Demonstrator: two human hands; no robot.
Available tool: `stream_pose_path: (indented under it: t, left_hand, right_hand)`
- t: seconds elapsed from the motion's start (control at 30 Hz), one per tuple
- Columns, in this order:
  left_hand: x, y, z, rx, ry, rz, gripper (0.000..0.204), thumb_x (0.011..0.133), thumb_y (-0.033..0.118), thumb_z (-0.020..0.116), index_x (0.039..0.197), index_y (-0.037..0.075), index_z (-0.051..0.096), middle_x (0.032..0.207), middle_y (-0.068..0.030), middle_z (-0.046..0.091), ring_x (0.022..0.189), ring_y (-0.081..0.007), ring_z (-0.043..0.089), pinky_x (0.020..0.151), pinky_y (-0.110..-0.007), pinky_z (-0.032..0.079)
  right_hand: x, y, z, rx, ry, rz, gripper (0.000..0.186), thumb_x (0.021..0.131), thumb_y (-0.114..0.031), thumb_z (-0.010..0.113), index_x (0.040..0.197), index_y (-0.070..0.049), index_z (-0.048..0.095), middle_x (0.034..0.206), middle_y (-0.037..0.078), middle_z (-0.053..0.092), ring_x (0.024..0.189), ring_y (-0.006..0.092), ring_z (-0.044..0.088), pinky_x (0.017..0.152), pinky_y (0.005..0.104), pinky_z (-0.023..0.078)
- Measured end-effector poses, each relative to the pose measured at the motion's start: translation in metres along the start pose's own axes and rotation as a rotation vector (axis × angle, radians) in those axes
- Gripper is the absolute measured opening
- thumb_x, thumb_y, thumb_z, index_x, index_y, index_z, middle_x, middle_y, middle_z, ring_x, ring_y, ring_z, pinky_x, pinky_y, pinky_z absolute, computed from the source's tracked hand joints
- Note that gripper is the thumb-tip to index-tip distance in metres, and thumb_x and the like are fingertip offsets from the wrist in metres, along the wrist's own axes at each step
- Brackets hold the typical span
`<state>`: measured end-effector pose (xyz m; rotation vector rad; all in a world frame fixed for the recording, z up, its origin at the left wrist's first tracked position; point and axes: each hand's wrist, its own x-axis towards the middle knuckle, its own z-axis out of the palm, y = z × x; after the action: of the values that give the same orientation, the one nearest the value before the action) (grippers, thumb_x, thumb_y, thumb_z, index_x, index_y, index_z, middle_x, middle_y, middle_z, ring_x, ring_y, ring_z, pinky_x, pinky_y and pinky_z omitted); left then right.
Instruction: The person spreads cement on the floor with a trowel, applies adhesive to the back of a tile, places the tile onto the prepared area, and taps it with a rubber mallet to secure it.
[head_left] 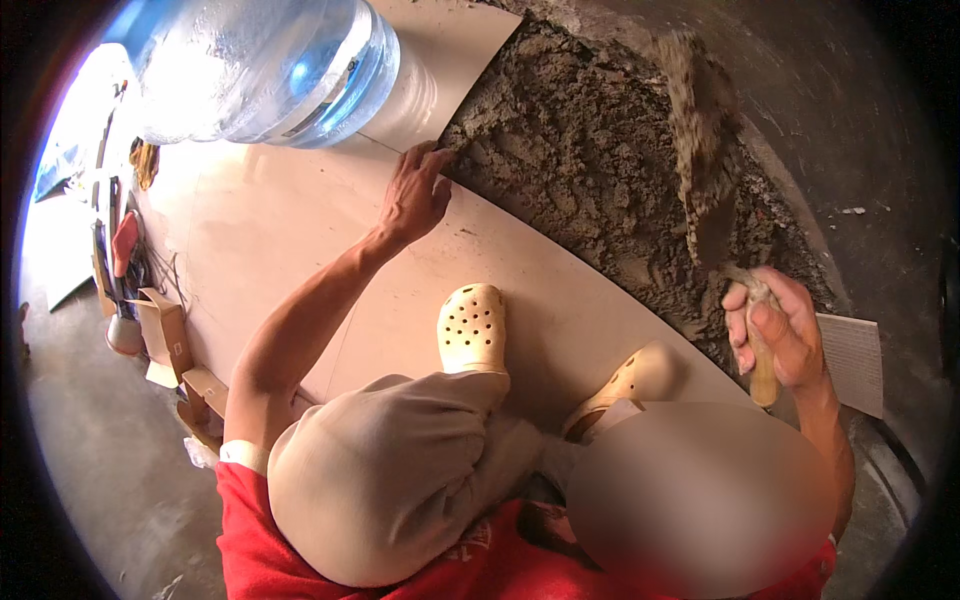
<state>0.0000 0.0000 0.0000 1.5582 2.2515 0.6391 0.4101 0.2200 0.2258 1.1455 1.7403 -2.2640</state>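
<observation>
My right hand is wrapped round the wooden handle of a trowel. Its blade points away from me over the grey-brown mortar bed and carries mortar, blurred toward the tip. To the left, my left hand rests at the edge of the beige tiled floor, where the tiles border the mortar. Its fingers are loosely bent and slightly apart, and nothing shows in them. Beyond that hand, a large clear bluish water bottle lies on the tiles.
My yellow clogs stand on the tiles close to the mortar. Open cardboard boxes and a red-handled tool sit along the left side. A ridged pale tile piece lies by my right wrist, on bare grey floor.
</observation>
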Motion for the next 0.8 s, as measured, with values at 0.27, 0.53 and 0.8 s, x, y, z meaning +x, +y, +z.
stream_pose_path:
  t: [0.27,0.53,0.8]
  left_hand:
    - [0.000,0.003,0.020,-0.098,0.126,0.030,0.043,0.090,0.005,0.063,0.133,0.003,0.058,0.139,-0.0238,0.053,0.130,-0.0435,0.049,0.112,-0.051,0.042]
    - [-0.007,-0.008,0.026,-0.080,0.232,0.015,0.041,0.091,0.003,0.063,0.132,0.004,0.059,0.140,-0.0226,0.052,0.132,-0.0437,0.047,0.113,-0.052,0.041]
    - [-0.033,-0.012,0.042,-0.045,0.293,0.022,0.042,0.091,0.005,0.063,0.132,0.003,0.058,0.141,-0.0216,0.052,0.135,-0.0421,0.046,0.113,-0.053,0.041]
  right_hand:
    - [0.196,0.089,0.083,1.172,-0.608,0.093,0.037,0.106,-0.036,0.049,0.108,0.000,0.059,0.077,0.006,0.056,0.050,0.0134,0.054,0.043,0.0316,0.054]
    - [0.165,0.055,0.029,0.073,0.192,0.100,0.040,0.106,-0.045,0.052,0.096,-0.006,0.056,0.070,-0.002,0.050,0.046,0.0070,0.049,0.040,0.0254,0.043]
    - [0.197,0.037,0.079,-0.260,0.183,0.317,0.037,0.105,-0.042,0.051,0.091,-0.008,0.054,0.069,-0.001,0.051,0.048,0.0084,0.049,0.042,0.0290,0.045]
